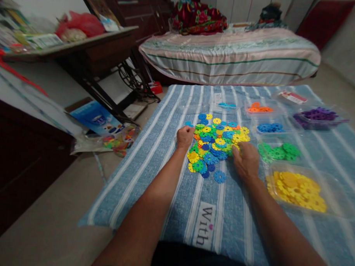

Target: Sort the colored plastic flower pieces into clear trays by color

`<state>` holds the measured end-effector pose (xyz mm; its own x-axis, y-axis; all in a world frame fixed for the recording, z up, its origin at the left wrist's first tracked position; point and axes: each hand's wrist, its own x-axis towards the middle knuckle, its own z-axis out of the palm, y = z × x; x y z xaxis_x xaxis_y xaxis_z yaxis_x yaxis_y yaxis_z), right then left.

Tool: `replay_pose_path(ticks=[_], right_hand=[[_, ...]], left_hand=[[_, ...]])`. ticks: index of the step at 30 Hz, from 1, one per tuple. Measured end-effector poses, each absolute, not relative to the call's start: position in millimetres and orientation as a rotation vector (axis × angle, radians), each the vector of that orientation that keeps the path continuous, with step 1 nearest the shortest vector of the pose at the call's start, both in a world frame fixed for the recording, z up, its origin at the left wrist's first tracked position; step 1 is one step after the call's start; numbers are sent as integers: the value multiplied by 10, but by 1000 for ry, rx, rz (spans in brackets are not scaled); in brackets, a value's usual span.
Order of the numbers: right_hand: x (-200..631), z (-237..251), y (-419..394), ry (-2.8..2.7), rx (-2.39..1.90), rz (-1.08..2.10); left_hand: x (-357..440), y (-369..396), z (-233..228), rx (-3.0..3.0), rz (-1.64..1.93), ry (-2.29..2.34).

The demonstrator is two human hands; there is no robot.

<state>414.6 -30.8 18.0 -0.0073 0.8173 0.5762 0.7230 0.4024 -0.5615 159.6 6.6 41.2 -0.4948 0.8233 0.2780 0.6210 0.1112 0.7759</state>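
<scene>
A heap of flat plastic snowflake discs [214, 144] in blue, yellow, green and orange lies on a blue striped towel [165, 156]. My left hand [185, 136] rests at the heap's left edge with its fingers curled in; whether it holds a disc is hidden. My right hand [245, 160] lies at the heap's right edge, fingertips on the yellow and green discs. To the right stand clear trays: yellow discs [297, 189], green discs [278, 151], blue discs [270, 127], orange discs [258, 108] and purple discs [319, 114].
A lone blue disc [219, 176] lies near me on the towel. A bag of mixed discs [119, 140] and a blue box [98, 118] sit on the floor to the left. A sewing-machine table [90, 48] and a bed [229, 53] stand beyond.
</scene>
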Motion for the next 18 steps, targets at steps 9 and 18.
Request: replay_pose_path(ticks=[9,18], right_hand=[[4256,156,-243,-1722,-1369,150],[4305,165,-227,-1708,-1450,230]], left_hand=[[1669,-7,396,1539,1302,2215],[1785,-48,452,1847,899,2215]])
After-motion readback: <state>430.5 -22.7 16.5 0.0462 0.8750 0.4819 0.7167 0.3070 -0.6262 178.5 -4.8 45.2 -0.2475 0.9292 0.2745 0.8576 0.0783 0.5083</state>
